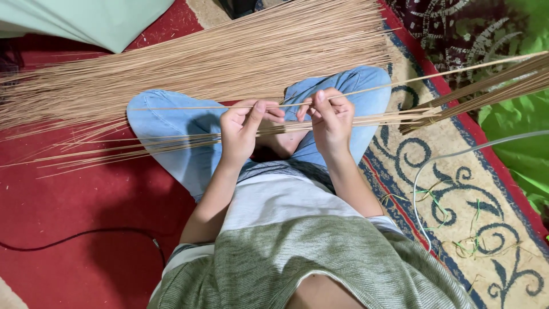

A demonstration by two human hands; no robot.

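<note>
A: Where is the stick (400, 84)?

B: It runs across the middle of the frame, from above the left knee out toward the upper right, over the lap.

A: How would it handle?

B: Probably light, thin and springy, likely to snap if bent hard; best pinched near the middle.

A: And the hands?

B: The left hand (243, 129) and right hand (330, 119) sit close together at centre, wrists bent upward, fingers pinching the stick. A big pile of sticks (189, 63) lies above on the red carpet (63, 200).

Two hands: left hand (243, 129), right hand (330, 119). One stick (400, 83) pinched between them. One big stick pile (200, 63), too many to count. One black cable (86, 234), one clear tube (457, 155).
</note>
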